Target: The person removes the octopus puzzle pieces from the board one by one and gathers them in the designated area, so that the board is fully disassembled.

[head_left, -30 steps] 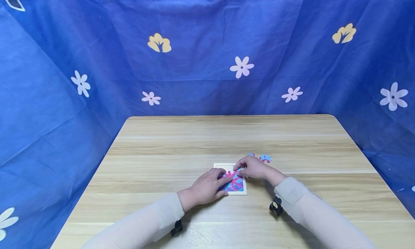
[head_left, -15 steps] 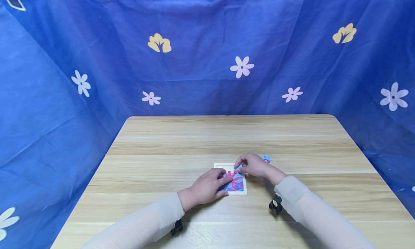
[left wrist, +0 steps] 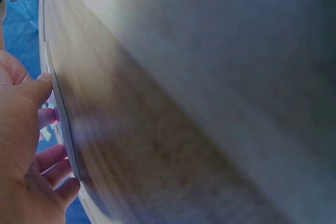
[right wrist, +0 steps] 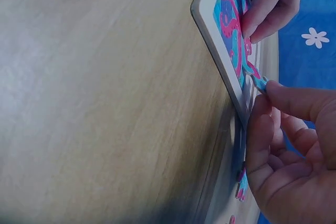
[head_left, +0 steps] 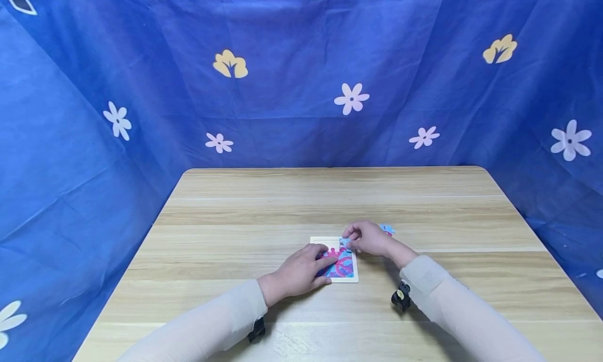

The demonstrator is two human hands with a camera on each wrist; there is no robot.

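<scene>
A square jigsaw puzzle in a pale frame [head_left: 355,273] lies on the table, its pink, blue and purple picture [head_left: 346,268] partly under my left hand [head_left: 301,270]. That hand rests on it from the left, fingers across the pieces and thumb by the near edge. My right hand [head_left: 369,239] pinches a blue-and-pink puzzle piece [right wrist: 260,84] between thumb and finger. This piece is tilted over the frame's far right corner in the right wrist view. Bare tray shows along the puzzle's far side. Just beyond the right hand lies a loose puzzle piece [head_left: 388,229].
The wooden table [head_left: 226,221] reaches back to a blue flowered curtain [head_left: 282,90], which also hangs on both sides. A dark wrist camera [head_left: 401,297] is strapped under the right sleeve; another [head_left: 256,330] sits under the left.
The right hand has shifted slightly away from the body, and more of the pinched piece shows at the frame's far right corner. The left hand stays in place.
</scene>
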